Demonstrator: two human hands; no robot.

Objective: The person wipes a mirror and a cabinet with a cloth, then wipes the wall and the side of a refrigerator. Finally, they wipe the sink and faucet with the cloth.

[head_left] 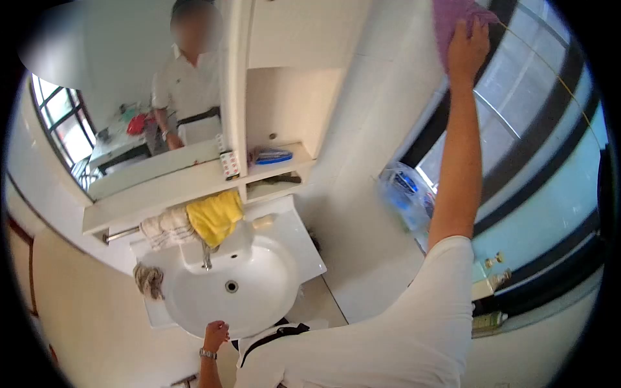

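My right hand point(468, 48) is stretched far up to the right, its fingers on a purple cloth point(451, 22) at the wall beside the window. Part of the cloth is cut off by the top of the view. Low in front of my body, near the front rim of the white washbasin point(275, 304), is my left hand point(217, 333), with a watch on its wrist. Its fingers are curled in, and I see nothing in them.
A yellow towel point(217, 216) and a striped towel point(167, 227) hang over the basin's faucet point(206, 257). A crumpled grey-brown cloth point(149, 280) lies on the basin's left edge. The mirror point(123, 58) is behind; a barred window point(511, 97) and a plastic bag point(404, 194) are right.
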